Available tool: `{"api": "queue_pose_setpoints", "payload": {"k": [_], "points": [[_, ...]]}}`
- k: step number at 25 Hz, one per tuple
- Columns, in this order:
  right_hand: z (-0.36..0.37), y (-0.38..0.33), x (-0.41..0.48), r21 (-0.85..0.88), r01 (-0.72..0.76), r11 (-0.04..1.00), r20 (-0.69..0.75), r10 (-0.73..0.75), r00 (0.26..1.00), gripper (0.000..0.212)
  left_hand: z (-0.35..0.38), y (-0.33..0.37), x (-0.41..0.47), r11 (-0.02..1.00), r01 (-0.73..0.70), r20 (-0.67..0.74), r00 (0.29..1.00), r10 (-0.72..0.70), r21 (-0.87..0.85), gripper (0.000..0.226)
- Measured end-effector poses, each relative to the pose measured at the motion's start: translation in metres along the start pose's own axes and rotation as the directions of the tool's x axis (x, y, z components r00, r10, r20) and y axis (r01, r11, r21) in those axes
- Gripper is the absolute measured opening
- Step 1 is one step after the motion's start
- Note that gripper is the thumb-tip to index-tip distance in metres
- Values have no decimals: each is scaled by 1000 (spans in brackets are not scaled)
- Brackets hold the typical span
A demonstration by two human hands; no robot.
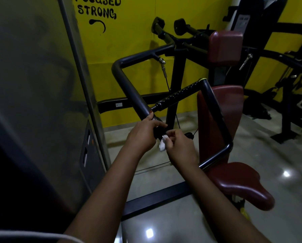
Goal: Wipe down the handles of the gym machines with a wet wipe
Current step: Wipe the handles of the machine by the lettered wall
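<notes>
A black gym machine arm (129, 88) bends down towards me and ends in a dark handle grip (158, 131). My left hand (143, 134) grips the arm just above that grip. My right hand (179, 148) pinches a crumpled white wet wipe (162, 145) against the lower end of the grip. A second, ribbed black handle (176, 95) runs up to the right from the arm and joins a black bar frame (215, 109).
The machine's dark red seat (241, 186) and back pad (232, 109) stand to the right. A grey weight-stack cover (41, 85) fills the left. A yellow wall (129, 23) lies behind, more machines at far right (287, 95), glossy tiled floor (269, 155) below.
</notes>
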State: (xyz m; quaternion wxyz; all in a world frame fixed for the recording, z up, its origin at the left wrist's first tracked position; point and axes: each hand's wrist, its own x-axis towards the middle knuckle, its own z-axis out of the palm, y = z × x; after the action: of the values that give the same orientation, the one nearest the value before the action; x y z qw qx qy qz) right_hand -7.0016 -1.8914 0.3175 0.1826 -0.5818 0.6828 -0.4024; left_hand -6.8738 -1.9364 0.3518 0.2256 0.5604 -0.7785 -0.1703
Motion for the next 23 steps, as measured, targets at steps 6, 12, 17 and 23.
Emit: {"api": "queue_pose_setpoints", "payload": {"k": [6, 12, 17, 23], "points": [[-10, 24, -30, -220, 306, 926, -52, -324, 944, 16, 5, 4, -12, 996, -30, 141, 990, 17, 85, 60], [28, 24, -41, -629, 434, 645, -150, -648, 747, 19, 15, 3, -8, 996, -6, 114, 993, -5, 88, 54], [14, 55, -60, -684, 522, 509, -106, -778, 619, 10, 21, 3, -11, 998, -13, 113, 994, 6, 61, 58], [-21, -6, -7, 11, -249, 968, 246, 239, 939, 30, 15, 2, -14, 996, 22, 112, 994, -11, -92, 59]]}}
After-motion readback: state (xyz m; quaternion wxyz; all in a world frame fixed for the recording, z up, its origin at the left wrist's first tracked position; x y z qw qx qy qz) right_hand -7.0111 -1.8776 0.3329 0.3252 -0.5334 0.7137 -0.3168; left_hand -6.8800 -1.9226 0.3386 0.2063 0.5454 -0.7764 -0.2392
